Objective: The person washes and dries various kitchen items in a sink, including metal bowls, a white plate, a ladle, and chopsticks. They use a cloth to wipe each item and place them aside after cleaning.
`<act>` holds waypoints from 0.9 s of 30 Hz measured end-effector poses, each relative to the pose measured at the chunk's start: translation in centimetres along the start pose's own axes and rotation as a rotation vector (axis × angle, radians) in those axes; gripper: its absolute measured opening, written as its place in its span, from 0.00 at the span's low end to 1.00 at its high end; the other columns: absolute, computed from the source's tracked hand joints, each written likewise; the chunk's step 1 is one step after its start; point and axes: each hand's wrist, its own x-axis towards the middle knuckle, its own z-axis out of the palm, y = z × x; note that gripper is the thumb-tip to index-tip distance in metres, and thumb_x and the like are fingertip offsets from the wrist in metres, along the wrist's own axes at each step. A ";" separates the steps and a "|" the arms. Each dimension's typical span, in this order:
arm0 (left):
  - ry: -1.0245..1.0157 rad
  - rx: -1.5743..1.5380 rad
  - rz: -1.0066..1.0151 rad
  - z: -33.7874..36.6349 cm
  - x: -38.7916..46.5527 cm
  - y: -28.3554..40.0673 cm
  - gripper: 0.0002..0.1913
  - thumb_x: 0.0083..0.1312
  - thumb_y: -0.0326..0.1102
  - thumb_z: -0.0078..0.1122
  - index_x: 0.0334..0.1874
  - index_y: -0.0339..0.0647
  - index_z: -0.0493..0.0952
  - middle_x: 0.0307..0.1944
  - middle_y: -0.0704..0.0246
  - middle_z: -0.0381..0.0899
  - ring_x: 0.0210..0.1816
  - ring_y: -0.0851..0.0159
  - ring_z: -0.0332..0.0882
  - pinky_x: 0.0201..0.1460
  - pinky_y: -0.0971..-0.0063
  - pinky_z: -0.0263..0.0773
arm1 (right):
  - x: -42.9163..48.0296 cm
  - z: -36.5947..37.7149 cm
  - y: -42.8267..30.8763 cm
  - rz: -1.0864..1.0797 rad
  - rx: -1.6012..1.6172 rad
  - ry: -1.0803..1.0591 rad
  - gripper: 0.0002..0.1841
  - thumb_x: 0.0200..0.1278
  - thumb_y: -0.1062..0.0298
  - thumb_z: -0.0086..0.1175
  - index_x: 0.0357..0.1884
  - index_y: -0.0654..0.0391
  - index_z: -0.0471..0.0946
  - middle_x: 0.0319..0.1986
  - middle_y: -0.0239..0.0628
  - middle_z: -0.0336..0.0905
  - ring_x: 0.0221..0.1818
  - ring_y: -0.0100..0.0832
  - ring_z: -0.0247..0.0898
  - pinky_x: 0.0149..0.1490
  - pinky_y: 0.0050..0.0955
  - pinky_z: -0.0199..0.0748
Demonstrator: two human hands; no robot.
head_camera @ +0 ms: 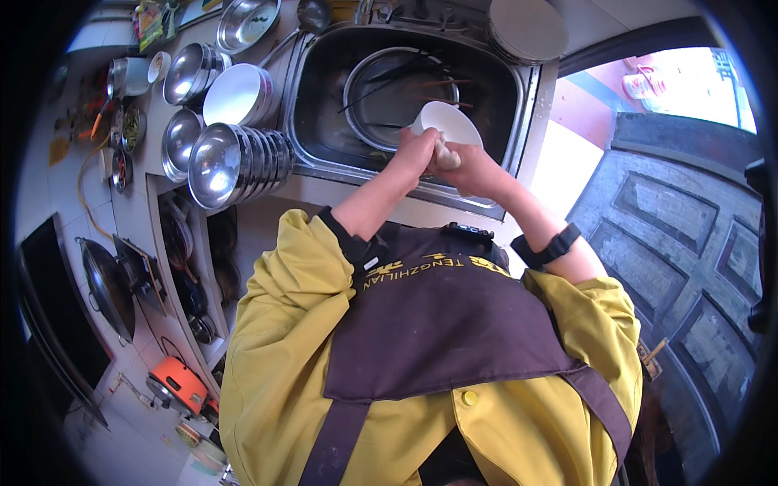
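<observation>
My left hand (417,153) and my right hand (471,168) meet over the front of the sink, both closed around a bunched white cloth (448,155). Just beyond the fingers, a white bowl (453,123) is tilted so that its inside shows. Its lower part is hidden behind my hands, and I cannot tell which hand, if either, supports it. Under them, a round metal basin (347,91) stands in the dark sink (319,67) and appears to hold water. Dark chopsticks (374,90) and brown chopsticks (447,82) lie in or across it.
Left of the sink are nested steel bowls (219,167), white bowls (234,97), more steel bowls (188,73) and a ladle (313,17). White plates (527,30) are stacked at the sink's back right corner. A panelled door (656,206) stands at right.
</observation>
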 end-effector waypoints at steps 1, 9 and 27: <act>0.013 0.094 -0.019 0.2 0.2 -0.2 0.32 0.58 0.44 0.48 0.59 0.28 0.55 0.51 0.50 0.68 0.47 0.55 0.74 0.41 0.63 0.77 | 0.1 0.0 0.1 -0.019 -0.231 -0.023 0.11 0.49 0.70 0.52 0.38 0.52 0.77 0.31 0.40 0.77 0.44 0.41 0.73 0.51 0.37 0.68; -0.164 -0.096 -0.108 -3.7 0.5 3.2 0.25 0.60 0.47 0.47 0.55 0.38 0.64 0.47 0.61 0.73 0.46 0.59 0.74 0.44 0.60 0.73 | 0.4 -0.2 -2.1 -0.399 -0.588 0.213 0.09 0.42 0.71 0.56 0.30 0.51 0.76 0.27 0.38 0.76 0.36 0.43 0.73 0.40 0.38 0.71; -0.350 -0.096 -0.102 -5.1 -0.7 3.8 0.32 0.65 0.62 0.34 0.62 0.46 0.62 0.58 0.66 0.67 0.60 0.60 0.64 0.59 0.59 0.59 | 0.4 -4.0 -4.0 -0.021 0.528 0.103 0.19 0.52 0.64 0.60 0.45 0.63 0.73 0.31 0.33 0.75 0.30 0.23 0.70 0.35 0.22 0.71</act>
